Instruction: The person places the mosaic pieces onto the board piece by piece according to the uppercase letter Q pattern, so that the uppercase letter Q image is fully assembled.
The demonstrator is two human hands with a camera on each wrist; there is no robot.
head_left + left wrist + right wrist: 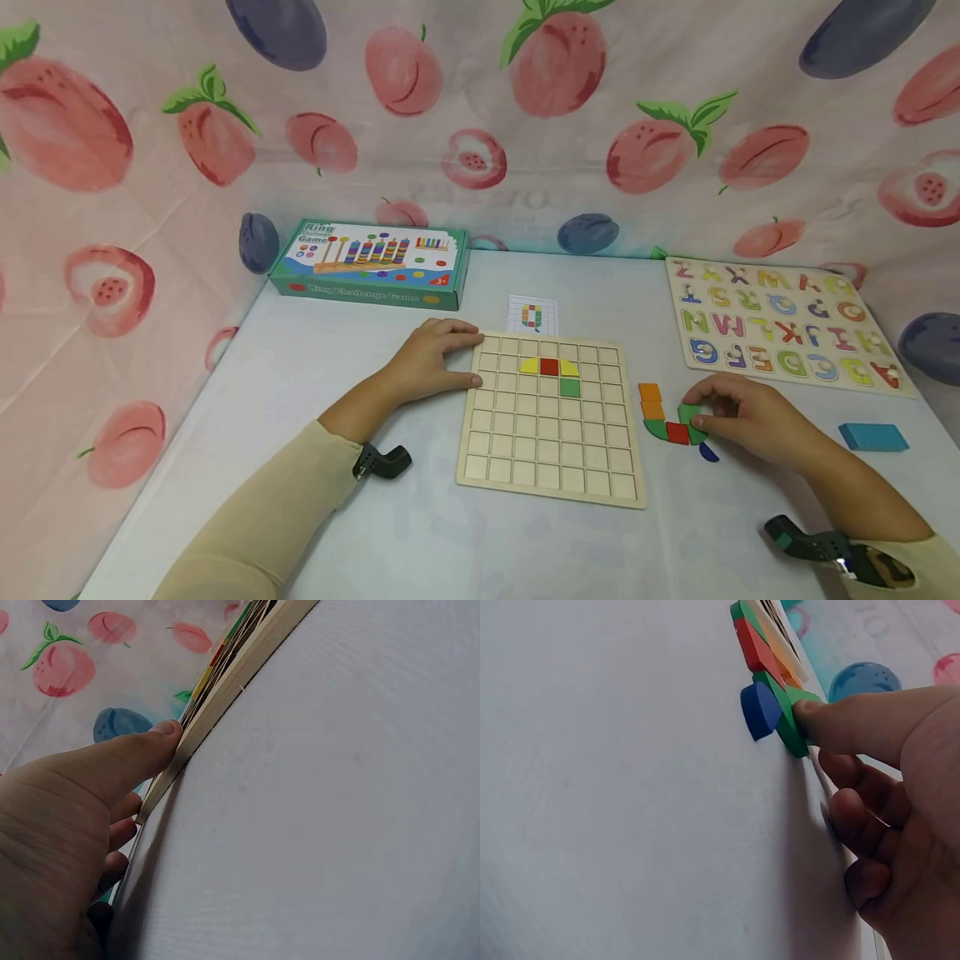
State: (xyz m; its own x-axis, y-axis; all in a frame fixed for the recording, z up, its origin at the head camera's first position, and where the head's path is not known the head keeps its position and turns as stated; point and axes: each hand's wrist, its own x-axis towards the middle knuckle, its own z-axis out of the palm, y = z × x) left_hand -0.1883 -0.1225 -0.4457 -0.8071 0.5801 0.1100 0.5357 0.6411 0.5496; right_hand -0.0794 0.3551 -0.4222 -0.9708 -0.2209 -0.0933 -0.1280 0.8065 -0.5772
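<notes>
A wooden grid board (513, 458) lies on the table, with yellow quarter-round tiles (529, 365), a red square tile (549, 367) and a green square tile (570, 387) in its upper cells. My left hand (431, 360) touches the board's left edge; the thumb (154, 746) and fingertips rest against its side. Right of the board, my right hand (750, 417) pinches another green square tile (687, 412) between thumb and index finger. Around it lie orange tiles (651, 402), a red tile (677, 433), green rounded tiles (656, 429) and a blue half-round tile (759, 711).
A pattern card (532, 316) lies behind the board. A green-edged game box (367, 293) stands at the back left. At the back right is an alphabet puzzle board (757, 317), and a blue block (873, 437) sits at the far right.
</notes>
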